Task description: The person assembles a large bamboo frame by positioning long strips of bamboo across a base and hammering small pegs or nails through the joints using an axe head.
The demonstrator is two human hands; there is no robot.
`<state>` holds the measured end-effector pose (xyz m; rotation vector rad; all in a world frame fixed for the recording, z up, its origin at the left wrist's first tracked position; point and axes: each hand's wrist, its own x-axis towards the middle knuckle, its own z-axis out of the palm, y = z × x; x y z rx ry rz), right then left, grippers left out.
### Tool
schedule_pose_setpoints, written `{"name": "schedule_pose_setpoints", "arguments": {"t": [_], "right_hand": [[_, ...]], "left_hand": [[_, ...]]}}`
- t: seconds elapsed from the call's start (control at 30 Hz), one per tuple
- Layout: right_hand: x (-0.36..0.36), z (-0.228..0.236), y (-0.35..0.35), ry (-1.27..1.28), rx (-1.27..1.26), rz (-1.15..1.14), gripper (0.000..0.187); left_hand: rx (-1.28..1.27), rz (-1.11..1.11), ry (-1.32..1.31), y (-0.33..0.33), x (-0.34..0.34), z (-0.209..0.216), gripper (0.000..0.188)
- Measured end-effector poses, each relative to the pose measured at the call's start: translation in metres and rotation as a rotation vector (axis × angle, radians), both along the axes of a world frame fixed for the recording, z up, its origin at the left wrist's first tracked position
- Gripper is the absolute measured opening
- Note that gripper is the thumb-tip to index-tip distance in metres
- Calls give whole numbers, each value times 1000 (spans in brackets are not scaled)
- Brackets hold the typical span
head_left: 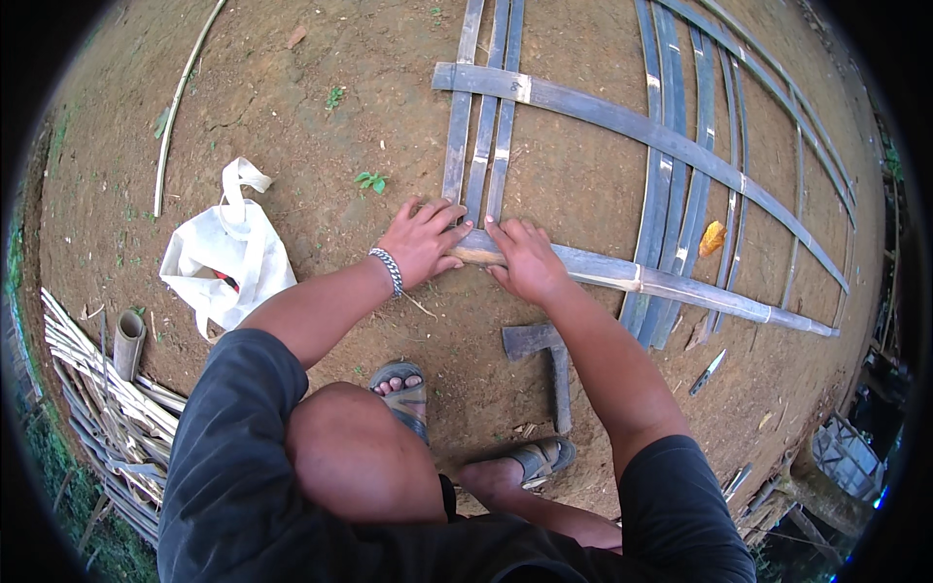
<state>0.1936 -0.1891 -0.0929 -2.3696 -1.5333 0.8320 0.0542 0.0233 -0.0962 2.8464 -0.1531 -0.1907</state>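
Observation:
My left hand (423,243), with a chain bracelet at the wrist, is closed about the left end of a split bamboo strip (593,267). Just to its right, my right hand (528,262) grips the same strip from above, thumb on the near side. The strip lies on the ground and stretches away to the right. Its near edge crosses several lengthwise bamboo slats (481,155), whose near ends meet it by my fingers. Farther off, another bamboo crosspiece (622,126) lies over the slats. A hatchet (561,384) rests on the soil between my feet and right forearm.
A white cloth bag (248,257) sits on the left. Behind my left elbow are a bamboo tube (128,345) and a pile of thin sticks (97,374). A knife (708,373) lies at right, below a yellow leaf (712,238). One long thin stick (177,102) lies far left.

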Motion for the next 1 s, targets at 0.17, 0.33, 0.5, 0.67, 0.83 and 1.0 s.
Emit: {"name": "schedule_pose_setpoints", "arguments": {"t": [0.17,0.33,0.5,0.67,0.83,1.0], "right_hand": [[-2,3,1,-46,-17,48,77],[-3,3,2,-68,-23,55,76],[-4,0,0,-62,1,26,79],[-5,-2,-3,-54,64,-37,82],[-5,11,-4,-110,84,-118,83],[-3,7,1,-195,137,-356,75]], "left_hand": [[7,-5,30,1,0,1,63],[11,-13,34,2,0,1,62],[8,-7,29,2,-1,1,63],[22,-15,28,1,0,0,62],[-9,15,41,2,0,-1,58],[-40,87,47,-4,0,4,57]]}}
